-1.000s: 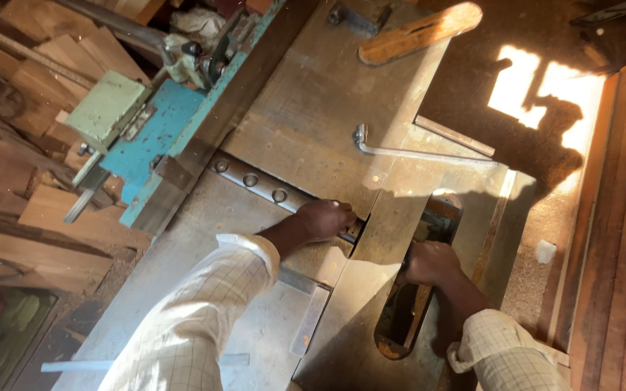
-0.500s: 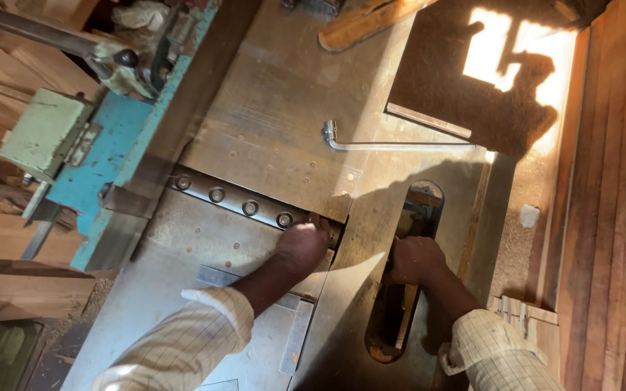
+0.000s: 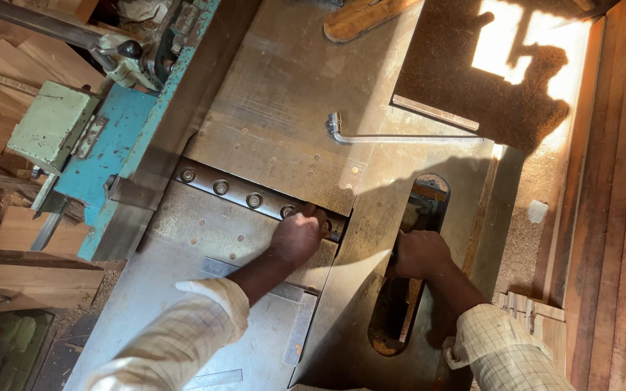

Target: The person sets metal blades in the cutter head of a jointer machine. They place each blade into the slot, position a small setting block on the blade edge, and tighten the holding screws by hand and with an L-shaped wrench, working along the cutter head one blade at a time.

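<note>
I look down on a grey metal woodworking machine table. A steel cutter bar with a row of round bolts crosses it. My left hand lies on the bar's right end, fingers curled over its edge. My right hand is a closed fist inside the long oval slot in the table, gripping a dark part there. The fist hides what that part is. Both sleeves are pale checked cloth.
An L-shaped metal wrench lies on the table beyond my hands. A wooden piece lies at the top edge. A teal machine body with a green box stands left. Wooden planks run along the right, and sawdust covers a board.
The view has shifted slightly. Both hands stay where they were, left on the bar's end and right in the slot.
</note>
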